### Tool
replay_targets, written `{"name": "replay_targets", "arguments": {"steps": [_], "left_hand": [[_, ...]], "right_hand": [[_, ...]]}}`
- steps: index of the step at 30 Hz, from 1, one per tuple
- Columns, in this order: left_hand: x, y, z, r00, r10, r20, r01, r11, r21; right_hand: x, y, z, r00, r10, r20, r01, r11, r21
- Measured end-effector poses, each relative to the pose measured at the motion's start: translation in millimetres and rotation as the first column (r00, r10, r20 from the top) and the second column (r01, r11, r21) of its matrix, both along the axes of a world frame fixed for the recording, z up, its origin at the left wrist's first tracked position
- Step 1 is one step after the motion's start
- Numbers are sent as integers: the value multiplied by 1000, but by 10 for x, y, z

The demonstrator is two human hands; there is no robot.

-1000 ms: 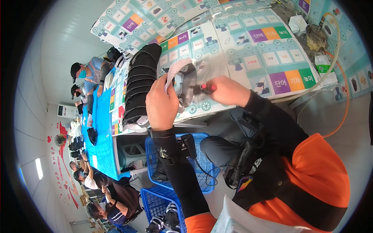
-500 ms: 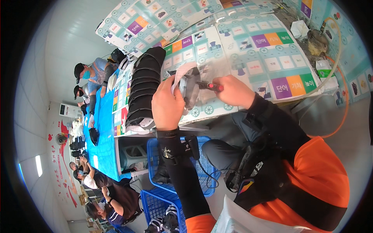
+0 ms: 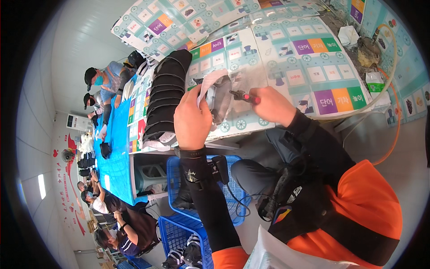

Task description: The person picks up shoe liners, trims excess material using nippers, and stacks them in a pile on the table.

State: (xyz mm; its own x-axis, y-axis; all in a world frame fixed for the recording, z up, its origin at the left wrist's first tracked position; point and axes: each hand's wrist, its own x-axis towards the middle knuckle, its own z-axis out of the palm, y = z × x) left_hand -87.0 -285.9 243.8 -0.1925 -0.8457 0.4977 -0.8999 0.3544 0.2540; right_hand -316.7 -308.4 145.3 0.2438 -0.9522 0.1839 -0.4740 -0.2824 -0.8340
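My left hand (image 3: 192,121) is closed on the edge of a curved grey fabric piece (image 3: 220,101) with a pale band (image 3: 211,84) along its rim. The piece looks like a cap being made, held just above the table. In my closed right hand (image 3: 276,106) is a slim black hand tool with red parts (image 3: 242,96), its tip pointing left, close to the piece's right side. Its exact kind is not plain. Left of my left hand, a long row of nested black caps (image 3: 166,94) lies on the table.
Printed sheets cover the worktable (image 3: 309,67). A pale hose (image 3: 389,76) and an orange hose (image 3: 396,130) curve down at the right. Blue baskets (image 3: 228,204) stand below the table. Other people work along a blue-covered table (image 3: 117,157) at the left.
The tool's tip has tilted upward and shifted slightly, and a little more of a gap shows beside the grey piece. My left hand keeps its hold. The view has shifted slightly.
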Motion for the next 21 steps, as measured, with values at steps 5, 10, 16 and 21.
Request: {"name": "replay_targets", "arguments": {"steps": [5, 10, 16, 21], "left_hand": [[-86, -94, -2, 1000, -11, -7, 11, 999, -30], [245, 267, 90, 960, 259, -107, -267, 961, -71], [583, 1423, -39, 617, 456, -641, -507, 853, 119], [1520, 1554, -569, 196, 174, -965, -214, 968, 131]], "right_hand": [[-51, -21, -71, 996, 87, -34, -86, 996, 20], [-225, -31, -28, 952, 272, 142, -295, 938, 182], [-1973, -635, -639, 932, -280, -230, 235, 950, -207], [-2889, -839, -1180, 606, -544, -581, 347, 837, -422]]}}
